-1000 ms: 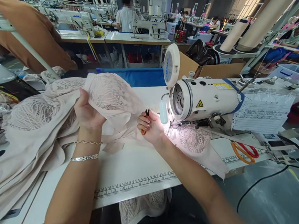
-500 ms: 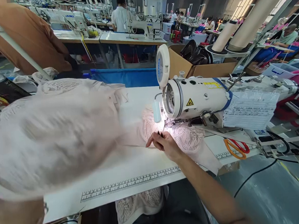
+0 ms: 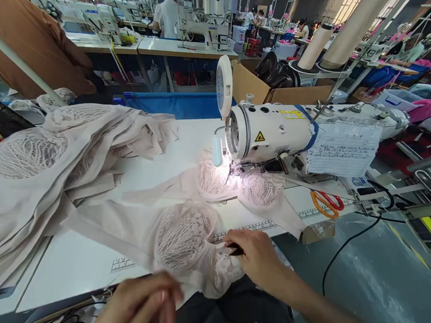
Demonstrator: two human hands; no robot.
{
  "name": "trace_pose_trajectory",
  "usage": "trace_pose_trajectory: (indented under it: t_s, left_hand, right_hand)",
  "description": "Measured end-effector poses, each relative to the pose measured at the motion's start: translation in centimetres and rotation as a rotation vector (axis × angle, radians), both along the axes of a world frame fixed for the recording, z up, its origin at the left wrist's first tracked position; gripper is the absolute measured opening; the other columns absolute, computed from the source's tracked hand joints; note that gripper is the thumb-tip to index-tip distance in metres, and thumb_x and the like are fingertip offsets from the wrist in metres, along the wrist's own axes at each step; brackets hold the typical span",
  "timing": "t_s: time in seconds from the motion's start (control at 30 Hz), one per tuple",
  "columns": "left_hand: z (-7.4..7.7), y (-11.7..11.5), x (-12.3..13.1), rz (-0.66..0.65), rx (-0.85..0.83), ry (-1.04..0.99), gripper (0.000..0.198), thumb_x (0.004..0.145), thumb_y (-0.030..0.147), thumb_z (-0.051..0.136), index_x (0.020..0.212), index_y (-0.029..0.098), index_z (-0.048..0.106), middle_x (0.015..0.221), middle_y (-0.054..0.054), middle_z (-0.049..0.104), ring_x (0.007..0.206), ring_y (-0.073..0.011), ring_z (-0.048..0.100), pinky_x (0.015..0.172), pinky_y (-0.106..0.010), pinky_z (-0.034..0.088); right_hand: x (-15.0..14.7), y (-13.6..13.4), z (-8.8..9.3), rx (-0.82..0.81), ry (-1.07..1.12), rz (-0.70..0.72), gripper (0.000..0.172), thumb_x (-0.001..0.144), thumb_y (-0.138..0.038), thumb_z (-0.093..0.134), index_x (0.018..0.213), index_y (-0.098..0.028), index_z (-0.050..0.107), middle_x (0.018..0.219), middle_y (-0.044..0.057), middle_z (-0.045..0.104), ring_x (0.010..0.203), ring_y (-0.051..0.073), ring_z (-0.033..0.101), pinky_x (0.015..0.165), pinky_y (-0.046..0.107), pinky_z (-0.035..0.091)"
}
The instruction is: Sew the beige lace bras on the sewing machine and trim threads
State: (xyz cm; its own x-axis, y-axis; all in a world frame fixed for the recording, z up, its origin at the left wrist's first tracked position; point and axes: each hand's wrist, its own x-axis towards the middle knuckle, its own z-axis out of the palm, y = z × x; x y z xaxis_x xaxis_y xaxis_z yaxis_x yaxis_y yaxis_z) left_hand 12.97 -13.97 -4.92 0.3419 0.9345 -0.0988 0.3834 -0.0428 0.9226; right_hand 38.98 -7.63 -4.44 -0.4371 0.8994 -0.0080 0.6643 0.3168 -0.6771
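Note:
A pale pink lace bra [image 3: 186, 233] lies across the table's front edge, one cup hanging towards my lap. My right hand [image 3: 258, 257] pinches it between the cups, with a small dark tool, its kind unclear, also in the fingers. To the lower left, my left hand [image 3: 137, 309] is slightly blurred, with loosely bent fingers and nothing seen in them, just off the fabric. A second lace bra [image 3: 260, 190] lies under the lit needle area of the white sewing machine [image 3: 272, 129]. Part of it is hidden beneath the machine head.
Many similar bras [image 3: 28, 156] are heaped on the left of the white table [image 3: 194, 133]. Orange-handled scissors [image 3: 323, 205] and red ones lie at the right. Behind the machine stands a cardboard box [image 3: 248, 81]. A person in brown [image 3: 31, 51] is at the far left.
The large blurred bundle of fabric held up at left is now down on the pile. My right hand has moved from the machine towards me and holds a bra; my left hand has come into view.

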Motion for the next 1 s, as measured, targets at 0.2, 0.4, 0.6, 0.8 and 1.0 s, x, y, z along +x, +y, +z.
trace_pose_trajectory:
  t_s: [0.2,0.4,0.6,0.8,1.0]
  left_hand:
    - [0.7,6.4,3.6,-0.416,0.714,0.421,0.025,0.096,0.012,0.059,0.108,0.025,0.076,0.163,-0.006,0.040,0.154,-0.0351,0.027,0.123,-0.061,0.026]
    - [3.8,6.6,1.3,-0.724,0.344,0.220,0.019,0.097,0.021,0.061,0.080,0.020,0.072,0.122,-0.009,0.072,0.119,-0.0273,0.063,0.108,-0.043,0.045]
    - [0.7,4.9,0.8,-0.266,-0.375,-0.331,0.047,0.090,0.051,0.068,0.061,0.016,0.058,0.059,0.001,0.051,0.055,-0.0111,0.044,0.053,-0.022,0.034]
    - [-2.6,3.0,3.7,0.173,-0.722,-0.872,0.063,0.070,0.051,0.087,0.052,0.018,0.037,0.048,0.007,0.035,0.043,-0.0052,0.031,0.044,-0.018,0.027]
    - [-3.0,2.6,5.6,0.139,-0.728,-1.100,0.067,0.073,0.050,0.085,0.050,0.020,0.030,0.042,0.008,0.028,0.037,-0.0046,0.026,0.038,-0.018,0.025]
  right_hand:
    - [2.1,-2.8,-0.1,0.124,0.100,0.256,0.035,0.066,-0.001,0.051,0.085,-0.022,0.071,0.076,-0.002,0.073,0.067,0.014,0.067,0.064,0.024,0.036]
    - [5.1,-2.7,0.9,-0.055,0.302,0.385,0.038,0.063,0.003,0.047,0.083,-0.020,0.069,0.078,-0.003,0.074,0.069,0.011,0.066,0.068,0.020,0.041]
    - [5.7,-0.6,0.9,-0.315,0.433,0.340,0.023,0.090,-0.032,0.070,0.072,-0.018,0.067,0.067,0.001,0.063,0.061,0.012,0.054,0.058,0.022,0.038]
    - [4.9,0.1,-1.8,-0.665,0.665,0.153,0.062,0.087,-0.067,0.066,0.053,-0.019,0.047,0.058,0.000,0.052,0.054,0.011,0.042,0.053,0.026,0.028]
    - [3.6,-0.7,-3.5,-0.935,0.966,-0.032,0.074,0.069,-0.074,0.078,0.048,-0.024,0.027,0.042,-0.009,0.028,0.041,0.008,0.021,0.044,0.027,0.021]
